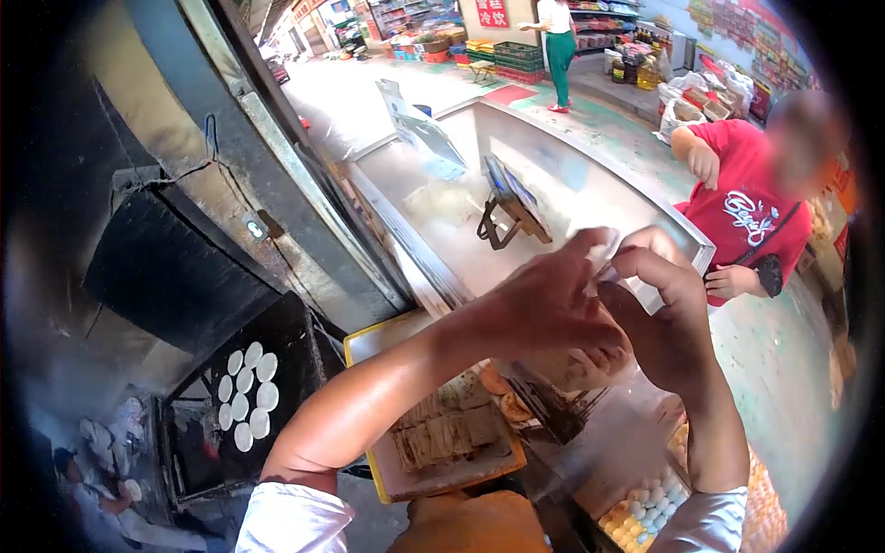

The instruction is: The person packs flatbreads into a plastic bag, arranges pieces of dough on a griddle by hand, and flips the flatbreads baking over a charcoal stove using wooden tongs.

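My left hand [558,300] and my right hand [659,295] are raised close together in front of me, fingers bent inward. Between their fingertips shows a small, thin whitish thing [604,247]; its kind I cannot make out. Both hands appear pinched on it. Under my left forearm sits a yellow-rimmed tray [518,444] with rows of flat, pale-brown pieces of food [447,433]. Round browned breads [507,396] lie at its right side. Trays of eggs [650,505] stand below my right forearm.
At left, several round white dough discs [241,405] lie on a black griddle [300,355]. A clear-walled counter [590,166] holds a dark-framed stand [516,203]. Across it stands a person in a red shirt [747,198]; farther back is a person in green trousers [560,64]. Another person [101,498] shows lower left.
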The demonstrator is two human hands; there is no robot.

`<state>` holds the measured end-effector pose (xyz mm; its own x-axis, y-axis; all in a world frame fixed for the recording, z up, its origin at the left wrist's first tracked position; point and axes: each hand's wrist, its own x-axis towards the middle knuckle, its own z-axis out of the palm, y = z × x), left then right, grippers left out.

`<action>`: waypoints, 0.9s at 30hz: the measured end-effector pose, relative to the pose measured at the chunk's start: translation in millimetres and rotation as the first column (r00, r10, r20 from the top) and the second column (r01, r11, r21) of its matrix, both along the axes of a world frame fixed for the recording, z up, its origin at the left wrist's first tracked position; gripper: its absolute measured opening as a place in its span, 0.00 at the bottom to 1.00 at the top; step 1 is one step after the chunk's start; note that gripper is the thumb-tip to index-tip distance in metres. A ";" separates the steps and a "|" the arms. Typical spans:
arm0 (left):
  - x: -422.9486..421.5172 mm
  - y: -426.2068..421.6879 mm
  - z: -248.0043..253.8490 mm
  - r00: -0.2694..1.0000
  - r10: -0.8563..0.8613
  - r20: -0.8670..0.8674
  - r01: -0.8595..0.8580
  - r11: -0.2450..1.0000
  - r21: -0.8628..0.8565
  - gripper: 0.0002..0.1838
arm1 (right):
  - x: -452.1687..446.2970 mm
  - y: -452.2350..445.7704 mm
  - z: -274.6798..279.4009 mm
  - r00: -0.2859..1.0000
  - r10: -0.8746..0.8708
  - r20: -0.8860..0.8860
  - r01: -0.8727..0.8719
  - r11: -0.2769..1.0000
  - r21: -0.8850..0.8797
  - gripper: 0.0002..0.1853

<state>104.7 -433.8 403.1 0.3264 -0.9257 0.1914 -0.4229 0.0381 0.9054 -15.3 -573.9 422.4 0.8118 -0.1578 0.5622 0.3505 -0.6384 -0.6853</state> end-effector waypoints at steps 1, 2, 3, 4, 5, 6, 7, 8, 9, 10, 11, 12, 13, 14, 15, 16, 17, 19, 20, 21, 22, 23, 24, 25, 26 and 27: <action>-1.7 -5.0 0.3 0.998 -0.046 -0.032 0.045 0.998 -0.048 0.28 | 4.3 -2.1 -5.1 0.999 0.032 0.006 -0.033 0.999 0.036 0.09; 0.9 -10.8 -5.2 0.999 -0.035 -0.035 0.034 0.998 -0.052 0.28 | 5.7 -3.3 -3.9 0.999 0.044 0.003 -0.044 0.999 0.032 0.09; 4.5 -16.1 -9.0 0.995 -0.037 0.091 0.040 0.999 -0.032 0.23 | 6.0 -4.4 -0.8 0.998 0.060 -0.003 -0.060 0.997 -0.040 0.09; 8.1 -18.2 -11.3 0.975 -0.042 0.217 0.045 0.999 -0.009 0.19 | 6.0 -5.7 3.3 0.997 0.075 -0.007 -0.075 0.991 -0.112 0.10; 7.7 -17.4 -14.7 0.955 -0.012 0.297 0.037 0.996 -0.076 0.12 | 4.5 -7.6 8.4 0.997 0.082 -0.009 -0.082 0.971 -0.226 0.10; 7.7 -16.1 -15.8 0.955 -0.006 0.296 0.030 0.997 -0.076 0.12 | 4.5 -8.0 6.7 0.996 0.088 -0.010 -0.088 0.970 -0.226 0.10; 7.6 -14.8 -17.0 0.964 -0.006 0.264 0.027 0.997 -0.076 0.12 | 2.9 -7.9 4.2 0.999 0.045 0.017 -0.041 0.980 -0.196 0.11; 7.5 -13.4 -17.9 0.973 -0.006 0.232 0.024 0.997 -0.076 0.11 | 2.5 -9.7 2.5 0.999 0.001 0.042 0.006 0.986 -0.166 0.11; 6.6 -11.2 -16.9 0.972 -0.001 0.233 0.020 0.997 -0.077 0.11 | 6.8 -24.0 -10.3 0.993 -0.046 0.107 0.054 0.996 -0.065 0.10; 5.1 -8.1 -14.8 0.990 -0.009 0.144 0.021 0.996 -0.084 0.11 | 7.1 -30.3 -16.3 0.994 0.001 0.110 -0.028 0.970 0.240 0.08; 3.5 -5.4 -13.7 0.998 -0.019 0.053 0.023 0.996 -0.091 0.12 | 7.7 -34.0 -21.8 0.999 0.035 0.013 -0.037 0.958 0.284 0.07; 2.7 -3.5 -13.8 0.998 -0.018 0.056 0.023 0.996 -0.090 0.12 | 7.9 -35.3 -25.6 0.994 0.071 -0.080 -0.040 0.944 0.328 0.06; 2.0 -2.4 -14.0 0.998 0.010 0.067 -0.003 0.994 -0.110 0.12 | 6.9 -33.4 -27.5 0.995 0.069 -0.077 -0.040 0.943 0.329 0.06; 1.3 -2.3 -14.5 0.996 0.038 0.078 -0.027 0.991 -0.130 0.13 | 5.1 -30.3 -29.4 0.974 0.149 -0.169 -0.068 0.909 0.411 0.06; 0.7 -2.7 -15.2 0.996 0.037 0.079 -0.027 0.991 -0.130 0.13 | 4.1 -28.0 -30.0 0.938 0.237 -0.253 -0.086 0.867 0.491 0.06; -0.2 -2.8 -16.2 0.996 0.050 0.067 -0.040 0.987 -0.155 0.14 | 3.3 -26.4 -29.8 0.938 0.238 -0.252 -0.088 0.867 0.491 0.06; -1.3 -2.4 -17.0 0.996 0.065 0.055 -0.054 0.982 -0.179 0.15 | 2.2 -24.9 -29.7 0.945 0.249 -0.211 -0.102 0.839 0.534 0.06; -4.1 -1.3 -15.0 0.998 0.056 0.025 -0.052 0.986 -0.161 0.16 | 0.2 -25.8 -33.0 0.952 0.257 -0.167 -0.116 0.808 0.578 0.06; -6.2 -1.1 -13.4 0.999 0.046 -0.005 -0.047 0.989 -0.144 0.17 | -0.4 -28.7 -38.3 0.952 0.252 -0.175 -0.103 0.801 0.589 0.06; -7.7 -0.9 -9.7 0.999 0.045 -0.005 -0.045 0.988 -0.145 0.17 | -0.1 -30.5 -41.3 0.952 0.246 -0.184 -0.091 0.798 0.596 0.06; -8.2 0.0 -4.9 0.999 0.019 -0.031 -0.021 0.997 -0.068 0.16 | 0.9 -30.6 -42.4 0.952 0.245 -0.184 -0.090 0.799 0.595 0.06; -8.3 1.5 -2.2 0.998 -0.006 -0.060 0.006 1.000 0.012 0.16 | 1.7 -30.6 -43.9 0.952 0.225 -0.206 -0.044 0.770 0.637 0.04; -7.0 3.4 -2.6 0.998 -0.013 -0.064 0.014 1.000 0.012 0.16 | 1.9 -30.8 -45.2 0.952 0.200 -0.233 0.010 0.738 0.675 0.03; -4.3 4.4 -5.3 0.993 -0.013 -0.118 0.008 0.999 -0.043 0.14 | 4.5 -31.6 -44.4 0.953 0.182 -0.242 0.030 0.739 0.673 0.03; -3.2 3.3 -11.1 0.982 -0.031 -0.184 0.014 0.996 -0.092 0.13 | 7.0 -32.4 -43.6 0.957 0.159 -0.241 0.017 0.802 0.597 0.04; -2.6 2.1 -17.8 0.969 -0.045 -0.244 0.004 0.986 -0.164 0.12 | 6.6 -33.8 -43.5 0.960 0.129 -0.247 0.017 0.858 0.513 0.06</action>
